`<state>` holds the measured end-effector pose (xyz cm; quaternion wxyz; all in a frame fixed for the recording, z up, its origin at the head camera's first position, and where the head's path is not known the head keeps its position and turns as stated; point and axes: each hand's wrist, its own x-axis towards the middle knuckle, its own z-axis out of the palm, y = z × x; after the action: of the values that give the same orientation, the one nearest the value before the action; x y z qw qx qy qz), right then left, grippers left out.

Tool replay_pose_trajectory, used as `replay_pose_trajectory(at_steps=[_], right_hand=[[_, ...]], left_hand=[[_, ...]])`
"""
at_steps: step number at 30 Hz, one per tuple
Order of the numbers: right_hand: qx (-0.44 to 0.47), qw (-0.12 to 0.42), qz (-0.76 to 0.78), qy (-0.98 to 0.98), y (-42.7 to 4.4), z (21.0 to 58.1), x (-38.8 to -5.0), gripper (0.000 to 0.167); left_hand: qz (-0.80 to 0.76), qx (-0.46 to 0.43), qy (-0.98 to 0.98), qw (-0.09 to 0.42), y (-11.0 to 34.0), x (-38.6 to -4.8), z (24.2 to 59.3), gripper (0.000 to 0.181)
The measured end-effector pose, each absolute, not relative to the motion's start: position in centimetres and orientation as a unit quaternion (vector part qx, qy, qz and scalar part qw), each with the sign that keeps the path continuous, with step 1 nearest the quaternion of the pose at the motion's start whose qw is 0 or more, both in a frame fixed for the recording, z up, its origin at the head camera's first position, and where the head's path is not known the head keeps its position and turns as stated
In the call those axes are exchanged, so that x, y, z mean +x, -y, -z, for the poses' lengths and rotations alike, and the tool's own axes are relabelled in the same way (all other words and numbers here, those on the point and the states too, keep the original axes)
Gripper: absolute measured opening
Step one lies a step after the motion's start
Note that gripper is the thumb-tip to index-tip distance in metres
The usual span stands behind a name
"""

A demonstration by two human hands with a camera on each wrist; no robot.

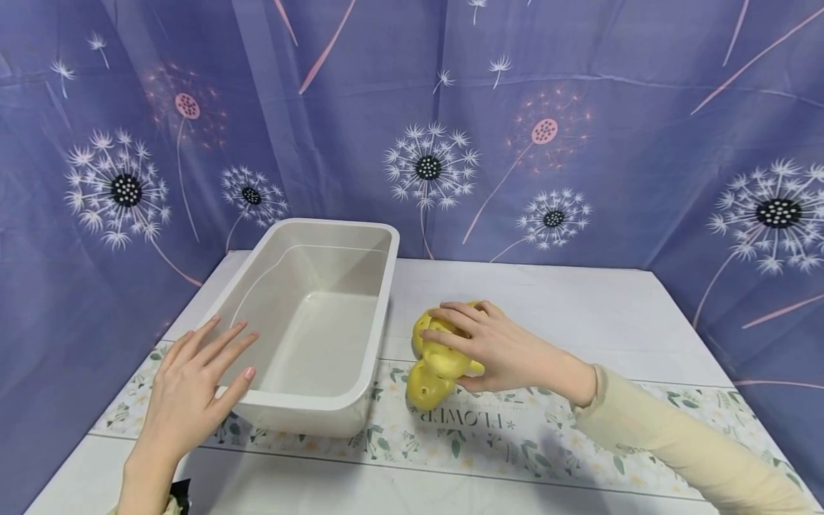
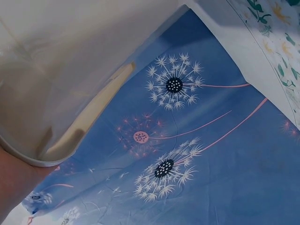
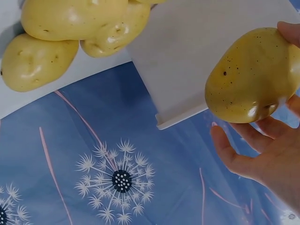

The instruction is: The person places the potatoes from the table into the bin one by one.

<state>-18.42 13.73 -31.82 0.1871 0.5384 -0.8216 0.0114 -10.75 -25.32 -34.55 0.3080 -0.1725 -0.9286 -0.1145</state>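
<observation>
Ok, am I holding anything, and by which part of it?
A yellow potato, gripped on opposite sides between the thumb and fingers of your right hand. Your left hand, spread at the tub's rim, grips nothing.

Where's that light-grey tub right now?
In the head view, the tub stands on the left side of the table, with the left hand at its near left corner and the yellow potatoes, by the right hand, to its right.

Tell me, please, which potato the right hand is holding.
The speckled potato at the right of the right wrist view: the right hand grips it, while the other potatoes sit clustered at that view's upper left.
</observation>
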Motion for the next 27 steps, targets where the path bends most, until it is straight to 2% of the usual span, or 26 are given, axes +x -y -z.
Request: replay_pose_trajectory(at_steps=[27], right_hand=[[0.544, 0.205, -0.009, 0.814, -12.0, 30.5, -18.6, 0.079]], left_hand=[[0.114, -0.174, 0.927, 0.312, 25.3, -10.7, 34.5, 0.041]])
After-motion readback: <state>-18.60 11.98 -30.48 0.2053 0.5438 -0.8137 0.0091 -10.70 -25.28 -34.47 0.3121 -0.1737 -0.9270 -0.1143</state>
